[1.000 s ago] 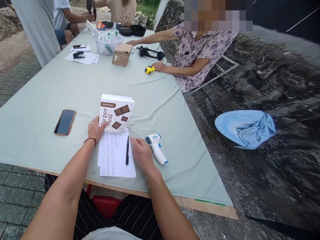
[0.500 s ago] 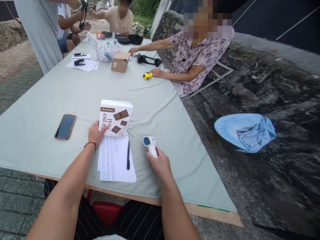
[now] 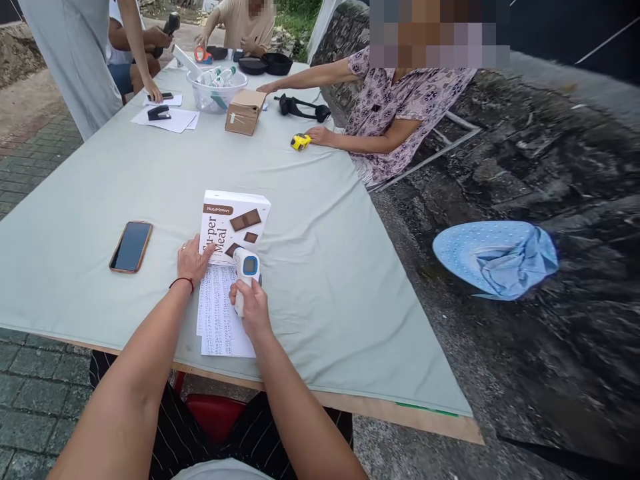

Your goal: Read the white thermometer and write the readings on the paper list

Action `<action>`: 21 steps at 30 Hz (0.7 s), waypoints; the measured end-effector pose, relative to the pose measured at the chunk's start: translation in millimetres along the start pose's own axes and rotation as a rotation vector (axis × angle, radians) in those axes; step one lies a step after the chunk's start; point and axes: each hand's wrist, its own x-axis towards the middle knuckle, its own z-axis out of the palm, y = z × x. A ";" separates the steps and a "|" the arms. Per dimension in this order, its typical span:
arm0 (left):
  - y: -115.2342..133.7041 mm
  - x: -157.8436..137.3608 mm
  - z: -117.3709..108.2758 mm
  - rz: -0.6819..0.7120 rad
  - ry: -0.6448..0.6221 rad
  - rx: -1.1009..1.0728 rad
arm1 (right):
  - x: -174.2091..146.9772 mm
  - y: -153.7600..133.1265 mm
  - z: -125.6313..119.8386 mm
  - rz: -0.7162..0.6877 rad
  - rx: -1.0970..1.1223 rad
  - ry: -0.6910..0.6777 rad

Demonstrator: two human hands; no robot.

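My left hand [image 3: 193, 261] grips the lower left edge of a white and brown "Su-per Meal" box [image 3: 220, 203], its thumb on the printed front. The box stands upright on the table, chocolate pieces pictured on it. In my right hand [image 3: 254, 310] is a white infrared thermometer [image 3: 247, 253], fingers wrapped round its handle. Its blue-rimmed display faces me, and its head overlaps the box's lower right corner in view; whether they touch I cannot tell. Beneath lie sheets of paper [image 3: 217, 323] covered in handwriting, partly hidden by my right hand. The pen is hidden.
A phone [image 3: 131, 247] lies to the left. Farther off are a stapler [image 3: 159, 113], a clear basin [image 3: 213, 100] of bottles, a cardboard box [image 3: 245, 112] and a yellow tape measure [image 3: 301, 141] at a co-worker's hand. A blue hat [image 3: 495, 260] lies beyond the right table edge.
My right hand has carried the thermometer left and up, from beside the papers to in front of the box. My left hand stays on the box. A standing co-worker's hand now reaches down to the table.
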 end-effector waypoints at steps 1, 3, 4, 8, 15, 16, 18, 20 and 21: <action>0.0 0.3 0.0 -0.005 0.001 0.002 | 1.9 3.3 2.2 0.011 -0.001 0.014; -0.3 1.0 0.1 -0.009 0.000 0.001 | 5.2 7.3 6.8 0.023 0.003 0.033; -0.5 1.4 0.2 -0.008 -0.002 0.000 | 6.5 8.2 9.2 0.025 0.010 0.039; -1.1 1.6 0.5 -0.002 -0.002 0.008 | 9.1 8.0 16.4 0.023 0.039 0.062; 1.3 0.3 -0.1 -0.012 -0.001 0.045 | 8.7 5.2 12.5 0.008 -0.049 0.084; 1.3 0.3 -0.1 -0.014 -0.002 0.044 | 8.8 4.7 11.5 0.008 -0.058 0.082; 1.1 0.4 0.0 -0.015 -0.003 0.042 | 9.0 3.5 10.1 0.011 -0.073 0.081; 0.7 0.6 0.0 -0.011 -0.004 0.043 | 9.1 2.7 9.4 0.014 -0.091 0.088; 0.6 0.6 -0.1 -0.008 -0.004 0.044 | 9.2 2.5 9.4 0.018 -0.095 0.091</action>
